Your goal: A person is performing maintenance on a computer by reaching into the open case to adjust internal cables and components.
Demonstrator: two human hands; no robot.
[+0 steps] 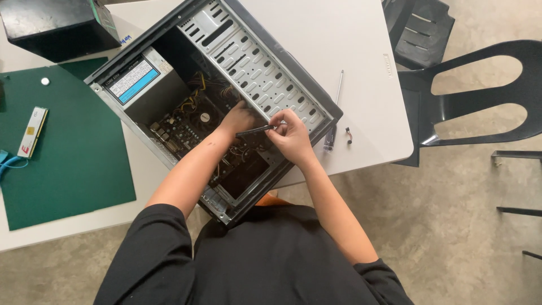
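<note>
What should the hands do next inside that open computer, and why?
Probably steady the screwdriver and ease its tip down. The right hand holds it level above the motherboard, while the left hand is already reaching into the computer case beside it.

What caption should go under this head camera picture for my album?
Both hands, left hand and right hand, reach into an open computer case on a white table, holding a thin dark tool.

One open computer case (pixel 214 101) lay on one white table (pixel 361 68), with one green mat (pixel 73 158) beside it. One memory stick (pixel 33 133) rested on the mat. One screwdriver (pixel 333 113) lay on the table. Two black chairs (pixel 480 101) stood nearby. Two hands, left (pixel 237 118) and right (pixel 291 135), shared one slim dark tool (pixel 255 131).
</note>
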